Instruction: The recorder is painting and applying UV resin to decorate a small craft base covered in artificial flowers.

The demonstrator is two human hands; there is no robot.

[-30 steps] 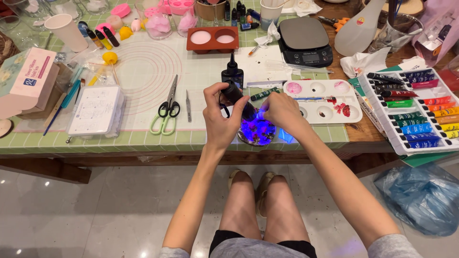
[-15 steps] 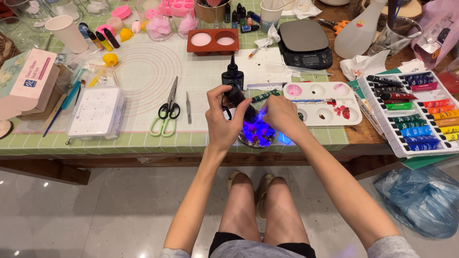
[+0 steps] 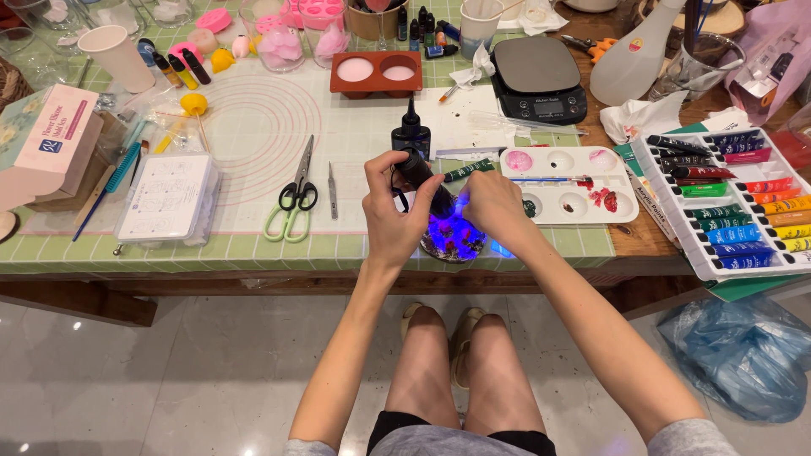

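Green-checked table (image 3: 253,251), crowded; pale tile floor below. Your left hand (image 3: 390,211) grips a small black torch (image 3: 425,181), fingers wrapped tight, nose tilted down toward 5 o'clock. Blue-violet light falls on a small round piece (image 3: 452,238) at the near table edge. Your right hand (image 3: 494,207) rests at the piece's 2 o'clock side, fingers curled narrow at its rim; whether it pinches it, cannot tell. Black dropper bottle (image 3: 410,131) stands at 12 o'clock of the torch. Scissors (image 3: 294,196) lie at 9 o'clock, white palette (image 3: 568,181) at 3 o'clock, paint tube tray (image 3: 726,201) beyond.
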